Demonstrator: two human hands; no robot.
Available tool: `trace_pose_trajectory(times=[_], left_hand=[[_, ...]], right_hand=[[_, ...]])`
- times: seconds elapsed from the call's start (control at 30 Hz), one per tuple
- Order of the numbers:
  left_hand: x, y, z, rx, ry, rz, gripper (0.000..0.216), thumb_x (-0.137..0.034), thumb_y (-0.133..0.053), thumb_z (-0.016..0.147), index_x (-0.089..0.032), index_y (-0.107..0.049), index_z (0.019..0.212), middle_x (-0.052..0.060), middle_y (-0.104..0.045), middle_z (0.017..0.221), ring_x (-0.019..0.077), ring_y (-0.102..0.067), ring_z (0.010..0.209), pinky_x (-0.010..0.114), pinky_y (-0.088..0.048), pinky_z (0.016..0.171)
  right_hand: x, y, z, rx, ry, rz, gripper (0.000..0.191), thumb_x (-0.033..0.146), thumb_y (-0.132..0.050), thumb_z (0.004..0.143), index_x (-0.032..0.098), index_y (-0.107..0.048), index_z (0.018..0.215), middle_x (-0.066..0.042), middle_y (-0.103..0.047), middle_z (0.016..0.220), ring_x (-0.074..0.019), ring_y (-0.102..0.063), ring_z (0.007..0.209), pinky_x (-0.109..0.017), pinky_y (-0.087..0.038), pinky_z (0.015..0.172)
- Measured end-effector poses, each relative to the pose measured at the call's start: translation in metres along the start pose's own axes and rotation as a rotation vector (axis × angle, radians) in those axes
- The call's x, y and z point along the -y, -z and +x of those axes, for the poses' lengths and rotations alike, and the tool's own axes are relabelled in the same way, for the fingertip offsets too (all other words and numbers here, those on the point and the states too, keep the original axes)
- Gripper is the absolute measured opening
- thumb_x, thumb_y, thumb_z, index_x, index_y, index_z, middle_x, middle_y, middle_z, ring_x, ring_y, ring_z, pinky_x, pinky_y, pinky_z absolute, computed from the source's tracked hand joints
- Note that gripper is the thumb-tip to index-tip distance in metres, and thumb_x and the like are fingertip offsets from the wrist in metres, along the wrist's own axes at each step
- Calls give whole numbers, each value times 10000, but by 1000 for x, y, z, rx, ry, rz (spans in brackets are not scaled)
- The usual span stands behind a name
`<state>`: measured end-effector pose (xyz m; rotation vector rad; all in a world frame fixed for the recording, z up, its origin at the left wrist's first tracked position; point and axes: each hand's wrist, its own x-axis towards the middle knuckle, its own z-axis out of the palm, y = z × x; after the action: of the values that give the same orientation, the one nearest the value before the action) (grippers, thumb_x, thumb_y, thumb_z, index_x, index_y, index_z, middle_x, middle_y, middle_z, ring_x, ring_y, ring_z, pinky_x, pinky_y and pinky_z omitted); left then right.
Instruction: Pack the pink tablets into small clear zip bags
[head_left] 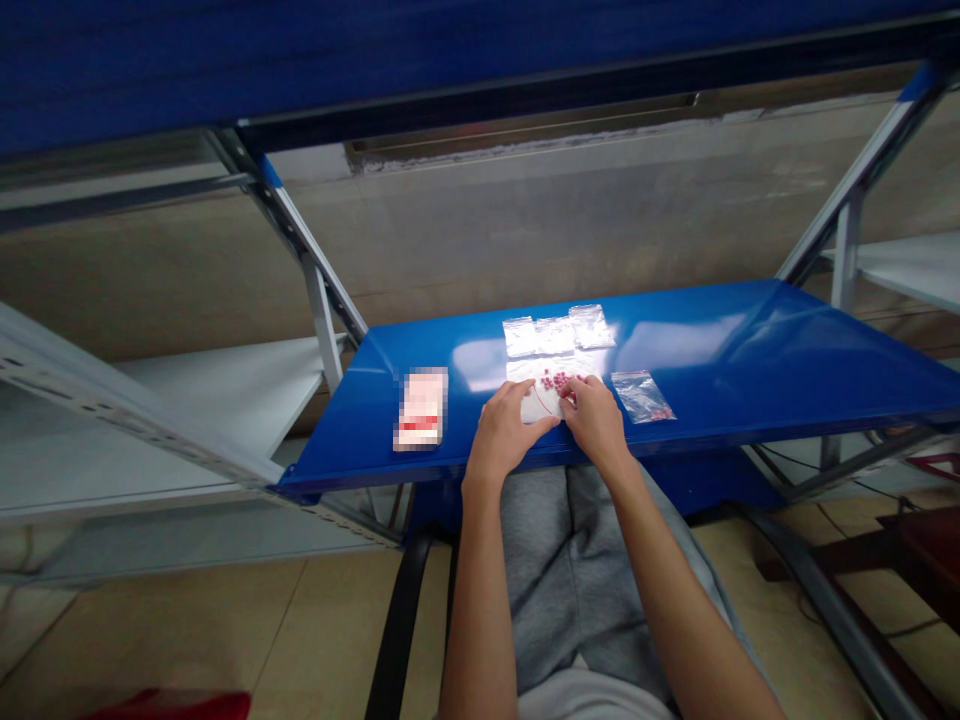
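A thin red string [542, 400] curves over a white sheet [517, 370] near the table's front edge. My left hand [501, 428] rests at the sheet's left side, thumb and forefinger spread apart, with the string running between their tips. Small dark-pink beads [553, 380] lie loose in a cluster on the sheet. Beside them, my right hand [598, 418] has its thumb and fingers pinched together; whatever is between them is too small to make out. To its right lies a clear zip bag [643, 396] with a few reddish pieces in its lower corner.
Three clear plastic bags [553, 335] lie behind the sheet on the blue table [712, 370]. A pale, blurred-out packet [421, 405] with a red band is at the left. A blue shelf [480, 60] hangs overhead, and metal posts [307, 250] stand at the table's sides.
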<state>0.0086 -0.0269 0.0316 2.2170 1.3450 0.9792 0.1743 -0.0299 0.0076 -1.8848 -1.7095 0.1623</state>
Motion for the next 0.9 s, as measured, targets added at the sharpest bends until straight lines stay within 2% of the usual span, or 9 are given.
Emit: trace_pose_trajectory(times=[0.23, 0.4, 0.53, 0.73, 0.83, 0.9], left_hand=[[-1, 0, 0, 2, 7, -7, 533, -269, -852, 789, -201, -661, 1282, 99, -720, 1200, 274, -692, 1148, 415, -543, 1020], [-1, -1, 1, -4, 4, -18, 556, -267, -862, 780, -202, -654, 1292, 99, -719, 1212, 274, -688, 1157, 414, -535, 1030], [0, -2, 2, -5, -5, -49, 593, -255, -856, 785, -186, -632, 1330, 108, -711, 1243, 268, -687, 1157, 412, -534, 1033], [0, -4, 2, -14, -30, -71, 540, -200, -819, 806, -197, -644, 1317, 91, -711, 1238, 250, -688, 1148, 388, -536, 1027], [0, -3, 1, -12, -19, -61, 545, -237, -842, 800, -196, -647, 1308, 92, -712, 1229, 255, -688, 1146, 392, -537, 1028], [0, -3, 1, -15, -11, -49, 559, -252, -856, 792, -195, -645, 1306, 95, -710, 1234, 263, -683, 1162, 403, -534, 1036]], right_hand=[[-6, -4, 3, -21, 38, 61, 206, 162, -528, 968, 190, -726, 1013, -124, -665, 1034, -241, -612, 927, -302, -381, 703], [-6, 5, 6, -73, 103, 308, 139, 203, -566, 934, 187, -703, 920, -74, -670, 878, -216, -612, 824, -309, -422, 762], [4, 13, 5, -36, 170, 461, 122, 232, -575, 914, 202, -689, 885, -42, -674, 819, -199, -604, 777, -305, -427, 755], [13, 15, 4, 47, 290, 434, 199, 157, -522, 920, 202, -685, 815, -56, -689, 849, -204, -610, 839, -302, -408, 770], [5, 11, 6, 6, 247, 443, 192, 169, -534, 939, 192, -718, 890, -71, -719, 906, -209, -632, 866, -299, -424, 787], [-3, 7, 7, -42, 177, 366, 184, 177, -550, 942, 180, -734, 929, -83, -715, 921, -213, -632, 863, -301, -427, 794]])
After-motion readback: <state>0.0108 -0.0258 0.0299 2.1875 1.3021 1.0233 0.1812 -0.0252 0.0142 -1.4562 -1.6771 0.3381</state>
